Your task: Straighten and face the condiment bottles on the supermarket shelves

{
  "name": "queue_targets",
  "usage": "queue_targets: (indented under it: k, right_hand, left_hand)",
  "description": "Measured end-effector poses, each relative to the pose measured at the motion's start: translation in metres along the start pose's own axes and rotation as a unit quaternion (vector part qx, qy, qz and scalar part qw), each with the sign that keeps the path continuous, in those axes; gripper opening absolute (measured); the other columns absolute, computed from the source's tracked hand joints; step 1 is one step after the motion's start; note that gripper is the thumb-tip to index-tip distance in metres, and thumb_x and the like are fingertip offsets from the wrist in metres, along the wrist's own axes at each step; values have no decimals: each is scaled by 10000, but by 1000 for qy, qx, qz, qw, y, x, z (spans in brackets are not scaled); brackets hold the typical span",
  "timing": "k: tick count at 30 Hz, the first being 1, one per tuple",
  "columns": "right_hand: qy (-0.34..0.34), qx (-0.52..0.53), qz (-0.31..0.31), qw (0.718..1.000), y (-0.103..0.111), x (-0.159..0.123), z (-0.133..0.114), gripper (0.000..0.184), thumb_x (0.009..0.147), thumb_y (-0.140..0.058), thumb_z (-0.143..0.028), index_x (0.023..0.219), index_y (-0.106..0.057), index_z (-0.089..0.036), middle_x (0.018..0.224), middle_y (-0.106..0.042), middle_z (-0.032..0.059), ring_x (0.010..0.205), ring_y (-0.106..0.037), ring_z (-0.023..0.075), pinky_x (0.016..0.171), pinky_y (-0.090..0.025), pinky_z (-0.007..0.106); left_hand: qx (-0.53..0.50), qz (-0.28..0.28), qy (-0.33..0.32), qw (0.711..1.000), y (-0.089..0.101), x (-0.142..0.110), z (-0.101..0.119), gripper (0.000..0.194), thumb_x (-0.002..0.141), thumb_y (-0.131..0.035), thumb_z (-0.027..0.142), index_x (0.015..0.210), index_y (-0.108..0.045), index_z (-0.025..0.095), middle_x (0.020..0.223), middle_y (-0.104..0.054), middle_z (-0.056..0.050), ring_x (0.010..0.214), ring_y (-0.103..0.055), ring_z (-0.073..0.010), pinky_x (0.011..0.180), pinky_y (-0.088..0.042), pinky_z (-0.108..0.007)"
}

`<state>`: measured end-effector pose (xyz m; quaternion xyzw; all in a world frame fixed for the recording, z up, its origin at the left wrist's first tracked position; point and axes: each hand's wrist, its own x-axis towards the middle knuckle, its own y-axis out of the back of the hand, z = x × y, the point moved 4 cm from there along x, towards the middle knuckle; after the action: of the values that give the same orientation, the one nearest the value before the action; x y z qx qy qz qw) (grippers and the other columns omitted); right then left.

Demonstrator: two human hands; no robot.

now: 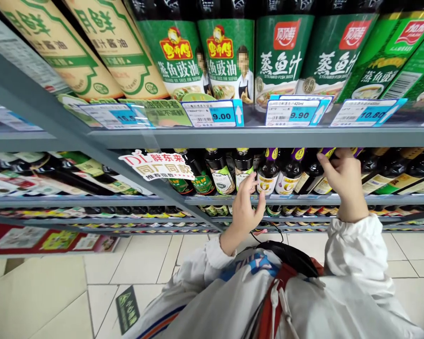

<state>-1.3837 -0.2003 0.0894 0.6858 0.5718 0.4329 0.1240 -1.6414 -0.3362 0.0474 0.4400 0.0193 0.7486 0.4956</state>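
Note:
I stand at a grey store shelf [233, 199] lined with dark sauce bottles. My left hand [245, 209] is raised at the shelf's front edge, its fingers loosely curled and touching the label of a purple-capped bottle [268, 176]. My right hand [342, 181] reaches further in at the right, with fingers wrapped round another dark bottle with a purple cap [321, 175]. White sleeves cover both arms.
The upper shelf [212, 137] carries tall green and beige bottles with blue price tags [214, 114] along its edge. A white and red promo sign [155, 165] hangs at the left. Lower shelves and a beige tiled floor [144, 263] lie beneath.

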Motion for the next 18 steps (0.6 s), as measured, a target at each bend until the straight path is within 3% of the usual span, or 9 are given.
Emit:
queue_targets:
  k: [3, 6, 8, 11, 14, 16, 18]
  right_hand:
    - [-39, 27, 43, 998, -5, 5, 2, 621, 772, -670, -778, 918, -587, -180, 732, -637, 40, 507, -560, 195, 480, -357, 293]
    - [-58, -40, 135, 988, -1, 4, -7, 623, 670, -781, -759, 840, -556, -205, 767, -654, 69, 631, -619, 256, 575, -436, 341]
    - [-56, -81, 145, 984, 4, 4, -13, 623, 692, -763, -764, 869, -544, -209, 727, -629, 68, 650, -619, 278, 631, -459, 376]
    - [-41, -14, 18, 999, 7, 8, -11, 590, 815, -620, -784, 937, -552, -211, 662, -585, 43, 583, -593, 255, 611, -470, 384]
    - [-25, 144, -121, 982, 8, 11, -3, 601, 801, -606, -806, 937, -556, -222, 767, -628, 60, 600, -613, 243, 581, -511, 384]
    - [-31, 176, -125, 976, 8, 12, 2, 595, 768, -657, -790, 937, -558, -228, 837, -650, 71, 601, -613, 237, 570, -526, 389]
    - [-37, 131, -88, 987, 4, 13, 4, 559, 795, -658, -759, 947, -560, -230, 851, -660, 75, 607, -610, 234, 568, -522, 384]
  left_hand:
    - [-12, 13, -19, 1000, 2, -13, -5, 503, 1004, -496, 241, 1487, -358, 230, 1387, -570, -178, 1118, -680, -199, 895, -621, -320]
    - [-23, 21, -35, 999, 2, -20, -7, 500, 992, -518, 202, 1476, -391, 214, 1360, -589, -179, 1095, -691, -198, 871, -623, -305]
    - [-29, 17, -34, 999, 3, -23, -7, 512, 990, -518, 194, 1483, -382, 215, 1365, -584, -178, 1097, -688, -202, 872, -625, -315]
    - [-23, 15, -34, 999, 8, -28, -8, 520, 982, -522, 182, 1483, -386, 209, 1352, -586, -182, 1098, -686, -211, 887, -625, -337]
    - [-14, 16, -30, 999, 15, -34, -11, 537, 966, -541, 160, 1481, -392, 195, 1344, -584, -189, 1083, -691, -208, 870, -626, -324]
    - [-10, 16, -20, 1000, 19, -38, -16, 540, 962, -545, 155, 1480, -394, 195, 1347, -582, -189, 1073, -694, -203, 855, -628, -313]
    - [-5, 18, -12, 1000, 22, -40, -20, 532, 966, -540, 159, 1476, -398, 203, 1351, -583, -185, 1068, -694, -200, 845, -631, -311]
